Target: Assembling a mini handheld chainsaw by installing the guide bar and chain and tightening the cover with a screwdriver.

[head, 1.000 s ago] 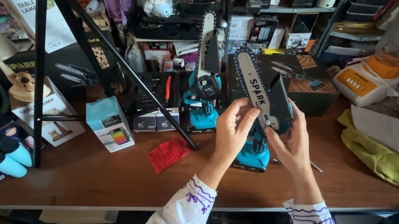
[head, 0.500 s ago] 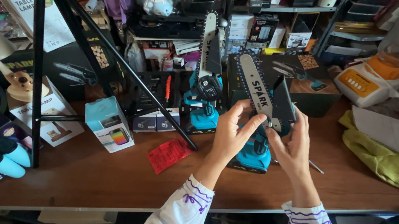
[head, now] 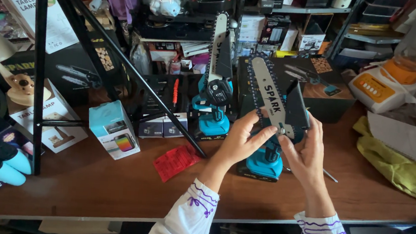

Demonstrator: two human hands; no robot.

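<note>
- Left hand (head: 241, 139): fingers spread and lightly curled against the left edge of the mini chainsaw (head: 269, 136), fingertips on the guide bar (head: 267, 94) low down, near where it meets the body; loose pinch, not a full fist.
- Right hand (head: 307, 157): thumb and fingers closed around the saw's right side, just below the black guard flap (head: 298, 107); palm faces the saw.
- Mini chainsaw: teal body, black top, stands upright on the wooden workbench (head: 113, 189), bar tilted up and left. It sits between both hands, the base below the fingertips.
- Second teal mini chainsaw (head: 215, 90): upright just behind and left of the held one, untouched, apart from both hands.
- Red paper slip (head: 177, 161): flat on bench, left of the left forearm.
- Small teal product box (head: 114, 129): farther left, by the black tripod leg (head: 123, 56).
- Yellow-green cloth (head: 395, 161): right end of bench, well apart from hands.
- White sleeves with purple embroidery on both wrists.
</note>
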